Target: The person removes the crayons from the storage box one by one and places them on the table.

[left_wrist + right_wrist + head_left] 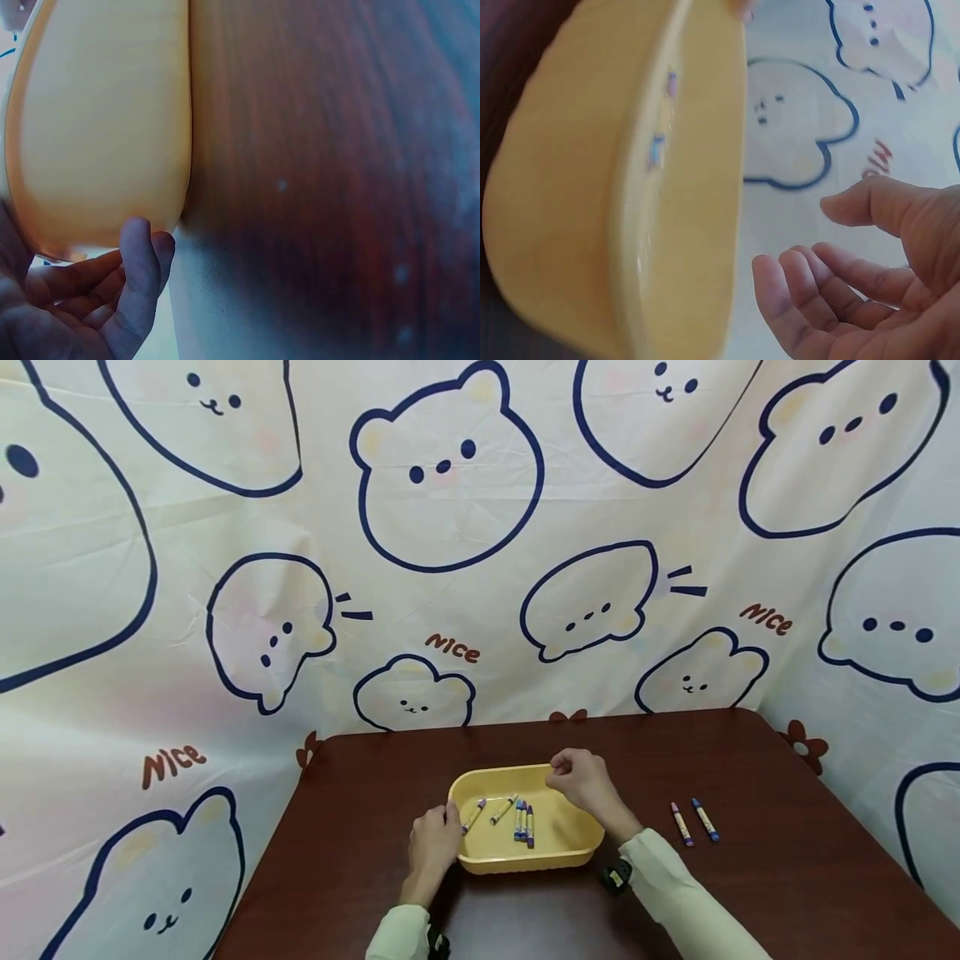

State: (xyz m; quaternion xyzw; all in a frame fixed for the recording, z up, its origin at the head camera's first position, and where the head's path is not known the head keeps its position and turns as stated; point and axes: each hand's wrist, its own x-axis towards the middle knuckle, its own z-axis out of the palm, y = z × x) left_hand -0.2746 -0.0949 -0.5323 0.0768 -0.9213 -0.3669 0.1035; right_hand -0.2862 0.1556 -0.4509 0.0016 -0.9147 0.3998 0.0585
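A yellow plastic tray (555, 831) stands on the brown table, with several crayons (523, 821) lying in its left and middle part. My left hand (435, 842) holds the tray by its left end; in the left wrist view, the fingers (139, 274) curl against the underside of that end. Over the tray's back right corner hovers my right hand (585, 783). Seen from the right wrist, its thumb and fingers (776, 289) are loosely bent and apart, with nothing between them. Two more crayons, one purple (682, 824) and one blue (705, 820), lie on the table right of the tray.
The dark brown table (375, 777) has rounded back corners. Behind it and along both sides hangs a pale cloth (495, 610) printed with bear outlines and the word "Nice". A dark wrist device (617, 877) sits by the right sleeve (675, 885).
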